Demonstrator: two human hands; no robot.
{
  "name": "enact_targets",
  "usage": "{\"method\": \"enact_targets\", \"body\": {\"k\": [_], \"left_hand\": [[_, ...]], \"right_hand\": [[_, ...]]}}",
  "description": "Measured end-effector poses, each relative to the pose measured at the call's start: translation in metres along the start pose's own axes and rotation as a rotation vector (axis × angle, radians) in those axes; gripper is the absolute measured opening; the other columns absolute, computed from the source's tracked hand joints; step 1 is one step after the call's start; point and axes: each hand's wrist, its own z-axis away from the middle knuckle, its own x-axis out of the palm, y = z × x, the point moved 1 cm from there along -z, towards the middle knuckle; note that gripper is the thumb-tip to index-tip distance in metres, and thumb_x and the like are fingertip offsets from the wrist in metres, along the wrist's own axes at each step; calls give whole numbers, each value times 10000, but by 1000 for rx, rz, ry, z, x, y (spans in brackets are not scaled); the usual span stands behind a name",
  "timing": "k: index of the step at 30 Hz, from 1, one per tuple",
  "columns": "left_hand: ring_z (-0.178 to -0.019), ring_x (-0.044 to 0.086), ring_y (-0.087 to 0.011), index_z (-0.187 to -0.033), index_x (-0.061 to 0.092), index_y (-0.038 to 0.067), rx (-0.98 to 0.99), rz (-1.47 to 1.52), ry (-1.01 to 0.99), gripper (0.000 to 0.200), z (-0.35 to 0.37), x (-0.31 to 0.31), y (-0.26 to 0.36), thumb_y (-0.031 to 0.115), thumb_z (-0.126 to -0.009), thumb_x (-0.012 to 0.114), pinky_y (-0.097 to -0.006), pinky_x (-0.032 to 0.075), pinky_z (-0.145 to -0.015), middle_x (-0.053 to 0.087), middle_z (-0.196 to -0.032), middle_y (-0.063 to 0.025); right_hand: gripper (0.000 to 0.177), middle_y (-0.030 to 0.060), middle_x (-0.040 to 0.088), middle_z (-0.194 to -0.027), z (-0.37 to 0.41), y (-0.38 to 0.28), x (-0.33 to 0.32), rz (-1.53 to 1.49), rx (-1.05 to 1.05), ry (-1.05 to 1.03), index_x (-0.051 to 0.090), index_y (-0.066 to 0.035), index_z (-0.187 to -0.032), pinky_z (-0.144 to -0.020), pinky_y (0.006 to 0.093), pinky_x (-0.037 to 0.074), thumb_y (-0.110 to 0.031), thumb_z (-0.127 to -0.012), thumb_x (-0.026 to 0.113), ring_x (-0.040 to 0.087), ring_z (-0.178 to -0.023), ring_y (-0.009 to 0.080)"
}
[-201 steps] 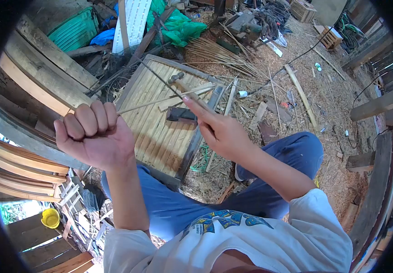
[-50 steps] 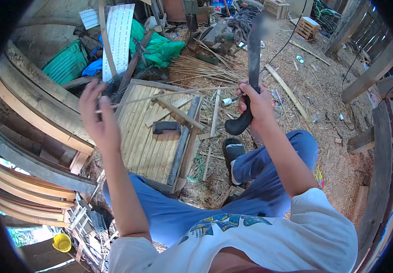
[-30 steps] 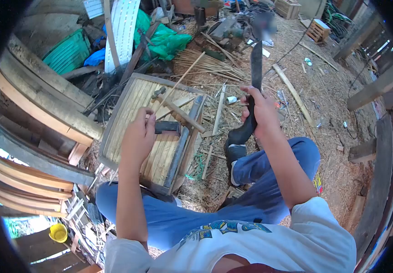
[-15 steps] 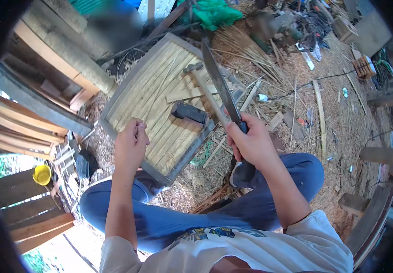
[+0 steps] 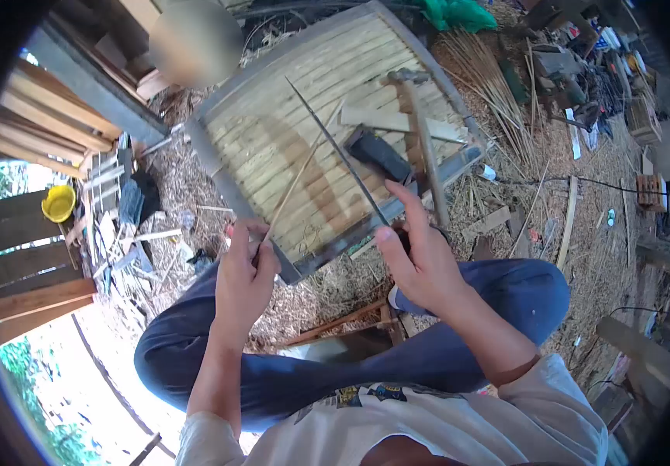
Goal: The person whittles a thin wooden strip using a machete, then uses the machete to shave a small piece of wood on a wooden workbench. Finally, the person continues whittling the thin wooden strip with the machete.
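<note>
- Sitting way over on the left is a yellow bucket [image 5: 58, 205], with curved planks [image 5: 59, 109] stacked above it in view and a mess of wood scraps [image 5: 145, 241] on the ground to its right.
- Left hand [image 5: 246, 268] is next, fingers curled in, pinching the near end of a thin stick [image 5: 302, 176] against the thumb. The stick slants up and away over the slatted panel; can't tell if its far end touches.
- Slatted panel [image 5: 261, 167] has a greyish frame and lies in front of the crossed legs [image 5: 296, 380] in blue pants.
- Long knife [image 5: 336, 149] is in the right hand, blade pointing up and left over the panel, close to edge-on. Its tip is past the stick's far end, and there's a gap between the two.
- Dark block [image 5: 379, 154] is on the panel just right of the blade, below a flat bit of wood [image 5: 381, 119].
- Right hand [image 5: 430, 270] has thumb and index finger stretched forward around the base of the blade. The other fingers and most of the grip are hidden.
- Hammer [image 5: 426, 151] lies right of the block, head up top, handle running down toward the right hand.
- Bundle of thin sticks [image 5: 494, 105] is on the ground past the panel, then a small wooden crate [image 5: 650, 192] far right.
</note>
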Motion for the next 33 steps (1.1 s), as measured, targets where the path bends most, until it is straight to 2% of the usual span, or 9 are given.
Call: {"method": "enact_targets", "body": {"k": [3,4,7,10,16,22,25,30,33], "left_hand": [[-569,617,-191,-1163,475,23,-20,52,34,172,14,8,-4,41,-999,522,-334,451,-560,623,-653,-120],[-595,658,-289,-1147,457,30,-21,23,30,170,17,8,-6,33,-989,519,-397,472,-576,633,-671,-156],[-659,667,-424,-1143,444,32,49,-179,62,169,25,8,-19,38,-986,507,-474,485,-615,640,-718,-210],[-729,648,-505,-1136,436,38,39,-139,39,154,24,3,-28,54,-994,495,-525,483,-650,638,-762,-249],[-716,650,-487,-1112,438,43,195,-79,101,102,24,10,-54,98,-1036,479,-507,485,-639,620,-726,-227],[-787,695,-382,-1036,502,51,69,64,-6,130,38,6,-43,178,-1064,507,-477,502,-695,633,-794,-224],[-790,695,-344,-1058,533,63,109,26,31,158,27,15,-82,217,-1070,505,-456,503,-698,640,-809,-211],[-850,641,-479,-1024,595,7,60,111,56,236,28,34,-90,227,-1012,511,-496,486,-729,646,-872,-276],[-828,654,-465,-1042,600,-6,108,-2,185,234,50,53,-78,195,-1007,486,-506,488,-726,653,-883,-278]], "right_hand": [[521,236,620,-683,-1,15,11,72,-36,-55,342,-20,-1457,-569,553,455,-284,-1048,527,636,-627,469],[499,237,628,-690,-3,21,15,95,-33,-70,352,-23,-1440,-567,558,459,-276,-1046,526,639,-626,469],[395,222,651,-688,3,29,28,161,-91,-45,389,-44,-1340,-561,568,488,-254,-1036,529,651,-618,467],[350,219,657,-691,8,29,38,228,-110,-40,403,-44,-1271,-560,566,498,-266,-1034,534,657,-617,462],[369,206,655,-719,13,10,45,428,47,15,426,-40,-1211,-609,542,506,-340,-1038,554,684,-700,430],[541,206,685,-805,11,16,50,374,169,79,580,-5,-1086,-726,513,537,-534,-976,609,702,-821,418],[605,198,705,-845,8,24,53,437,136,48,659,2,-1014,-765,500,543,-595,-969,575,705,-858,412],[685,233,734,-959,3,16,50,676,179,-29,726,16,-980,-835,514,557,-617,-998,465,713,-939,428],[718,240,742,-1009,7,11,41,693,175,-46,741,23,-1000,-863,514,565,-623,-1010,426,716,-980,429]]}}
